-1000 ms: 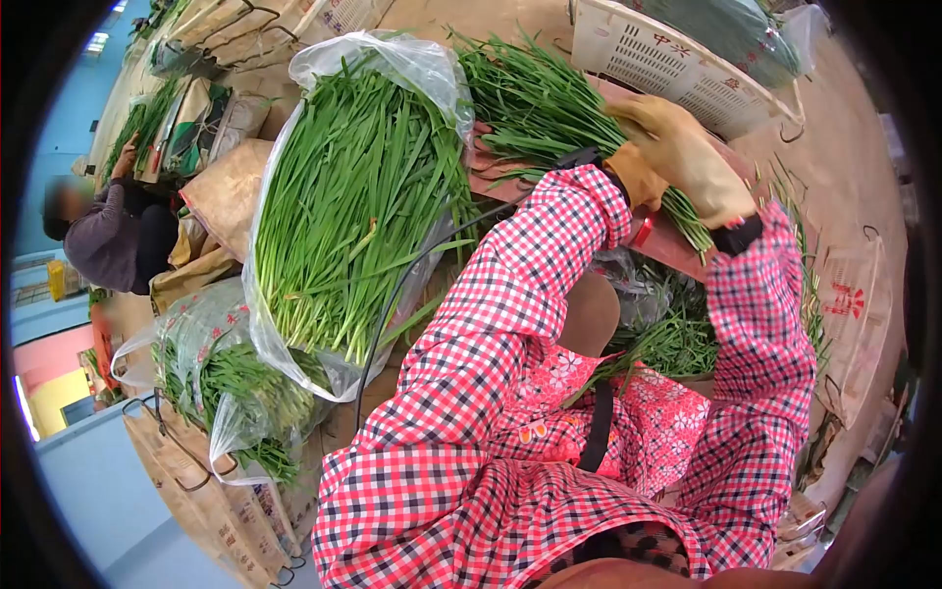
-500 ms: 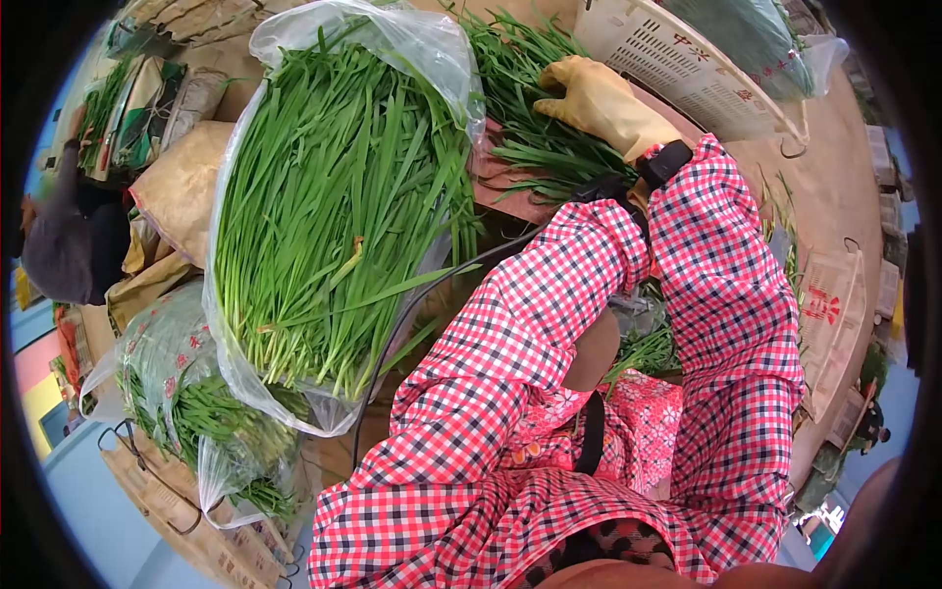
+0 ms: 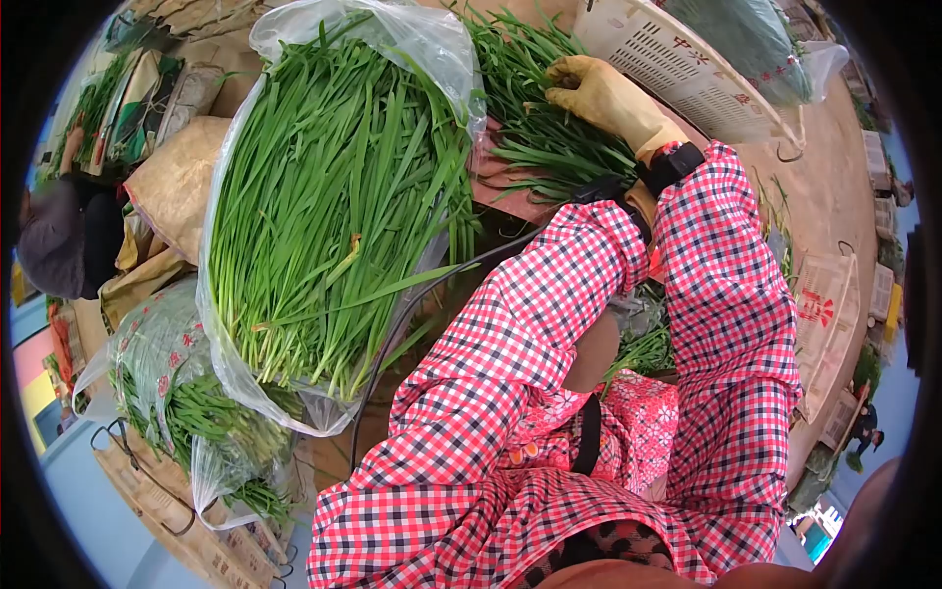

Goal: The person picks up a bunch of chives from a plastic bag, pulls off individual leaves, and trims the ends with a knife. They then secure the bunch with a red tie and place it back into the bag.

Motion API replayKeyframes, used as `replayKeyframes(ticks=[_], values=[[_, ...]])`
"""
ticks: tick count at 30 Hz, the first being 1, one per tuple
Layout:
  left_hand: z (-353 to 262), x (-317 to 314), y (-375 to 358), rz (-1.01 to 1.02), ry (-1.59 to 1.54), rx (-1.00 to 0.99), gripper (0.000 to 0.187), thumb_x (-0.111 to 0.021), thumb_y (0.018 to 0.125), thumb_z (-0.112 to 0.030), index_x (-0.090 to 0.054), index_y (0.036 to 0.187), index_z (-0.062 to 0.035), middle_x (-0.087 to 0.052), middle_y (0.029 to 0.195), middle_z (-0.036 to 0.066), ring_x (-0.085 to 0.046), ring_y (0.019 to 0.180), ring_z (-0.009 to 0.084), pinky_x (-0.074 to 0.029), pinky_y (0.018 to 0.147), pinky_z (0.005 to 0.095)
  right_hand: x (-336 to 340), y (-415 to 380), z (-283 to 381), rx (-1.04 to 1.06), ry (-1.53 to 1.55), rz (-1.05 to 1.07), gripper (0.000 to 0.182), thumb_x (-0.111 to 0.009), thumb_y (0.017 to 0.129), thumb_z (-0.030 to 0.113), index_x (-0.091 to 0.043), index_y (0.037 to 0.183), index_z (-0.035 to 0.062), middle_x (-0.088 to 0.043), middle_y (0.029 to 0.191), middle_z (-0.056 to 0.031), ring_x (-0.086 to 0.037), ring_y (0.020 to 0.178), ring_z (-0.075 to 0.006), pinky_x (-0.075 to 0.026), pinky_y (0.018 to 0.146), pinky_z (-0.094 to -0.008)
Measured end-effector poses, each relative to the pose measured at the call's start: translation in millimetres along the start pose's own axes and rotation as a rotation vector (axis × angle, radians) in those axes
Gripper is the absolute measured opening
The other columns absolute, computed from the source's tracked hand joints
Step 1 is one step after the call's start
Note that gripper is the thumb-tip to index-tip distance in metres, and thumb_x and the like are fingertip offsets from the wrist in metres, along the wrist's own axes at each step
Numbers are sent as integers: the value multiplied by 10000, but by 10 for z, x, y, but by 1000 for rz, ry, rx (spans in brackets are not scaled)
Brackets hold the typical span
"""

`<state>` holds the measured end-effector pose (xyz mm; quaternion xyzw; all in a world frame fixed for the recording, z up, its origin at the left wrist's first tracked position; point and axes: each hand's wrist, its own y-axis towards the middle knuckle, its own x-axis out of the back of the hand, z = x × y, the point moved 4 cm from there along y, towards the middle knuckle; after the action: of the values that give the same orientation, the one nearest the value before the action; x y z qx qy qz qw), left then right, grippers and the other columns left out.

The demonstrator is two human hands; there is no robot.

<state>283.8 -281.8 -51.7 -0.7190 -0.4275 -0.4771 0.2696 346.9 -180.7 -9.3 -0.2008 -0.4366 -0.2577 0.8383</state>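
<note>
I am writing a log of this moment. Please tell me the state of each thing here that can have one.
Right hand: gloved, resting on the loose chives.
Left hand: hidden behind the right sleeve.
Plastic bag: open, full of chives.
White crate: tipped on its side.
Smaller bag: open, holding chives.

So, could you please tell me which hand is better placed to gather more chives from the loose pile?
The right hand: its yellow glove already rests on the loose chives, while the left hand is hidden behind the sleeves.

Red checked sleeves (image 3: 510,334), tan gloves (black cuffs)
</note>
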Motion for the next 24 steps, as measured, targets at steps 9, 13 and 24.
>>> replayKeyframes(ticks=[9, 13, 24], values=[[-54, -25, -29, -13, -14, -4, 340, -652, 800, -227, -691, 1132, -160, -695, 1101, 74, -618, 1099, 242, -425, 945, 398, -29, -65, 103, 67, -25, 172, 479, -751, 828, 224, -615, 1234, 10, -691, 1138, -182, -662, 1050, -260, -511, 920, -330], [-73, -29, -29, -17, -14, -8, 322, -650, 801, -210, -698, 1115, -151, -700, 1082, 78, -626, 1084, 242, -431, 931, 399, -25, -75, 171, 54, -175, 197, 476, -727, 818, 199, -611, 1241, 12, -678, 1174, -181, -650, 1079, -310, -511, 917, -365], [-87, -14, 33, -47, 2, -30, 275, -643, 805, -165, -717, 1068, -129, -716, 1031, 89, -648, 1041, 243, -446, 891, 402, 239, 232, 716, 230, -152, 46, 321, -686, 877, 258, -676, 1105, 31, -704, 1013, -147, -659, 934, -320, -524, 827, -395]])
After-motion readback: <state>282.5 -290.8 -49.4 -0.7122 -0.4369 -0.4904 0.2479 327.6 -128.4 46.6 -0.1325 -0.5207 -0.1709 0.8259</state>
